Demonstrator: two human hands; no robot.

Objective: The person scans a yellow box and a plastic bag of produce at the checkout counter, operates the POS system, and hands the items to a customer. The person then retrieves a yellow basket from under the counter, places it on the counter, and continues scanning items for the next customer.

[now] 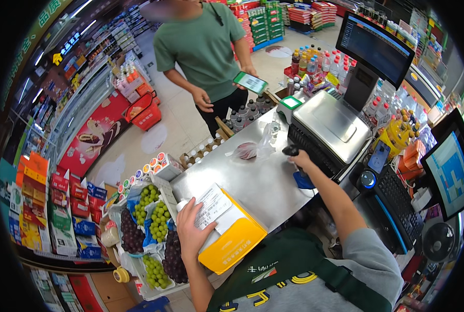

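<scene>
My left hand [192, 228] grips a yellow and white carton [236, 247] at the near edge of the stainless-steel counter [255, 187]. The carton is tilted, and its white face bears printed writing. My right hand [303, 160] holds a black handheld barcode scanner [290, 149] over the counter's right side. A dark-blue thing [304, 181] sits just below that hand; what it is, I cannot tell. Beyond the scanner lies a knotted clear plastic bag [261, 147] with something dark red inside.
Grape trays [150, 230] stand left of the counter. To the right are a weighing scale [329, 124] with a screen [374, 46], a keyboard [398, 202] and a monitor [450, 167]. Across the counter, a person in a green shirt [204, 54] holds out a phone [250, 82].
</scene>
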